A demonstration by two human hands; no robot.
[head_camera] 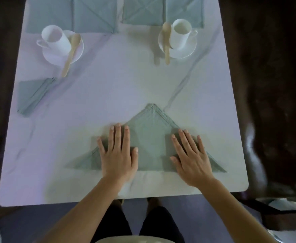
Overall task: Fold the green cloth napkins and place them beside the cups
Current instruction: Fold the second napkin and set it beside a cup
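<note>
A green napkin (150,137) folded into a triangle lies flat near the table's front edge, its tip pointing away from me. My left hand (118,151) presses flat on its left half with fingers straight. My right hand (190,155) presses flat on its right half the same way. A finished folded napkin (32,95) lies at the left, just below the left cup (56,40) on its saucer. The right cup (180,33) stands on a saucer at the back right.
A wooden spoon (71,53) leans on the left saucer and another wooden spoon (166,42) on the right saucer. Several unfolded green napkins (94,14) lie along the far edge of the white marble table (108,85). Dark floor surrounds the table.
</note>
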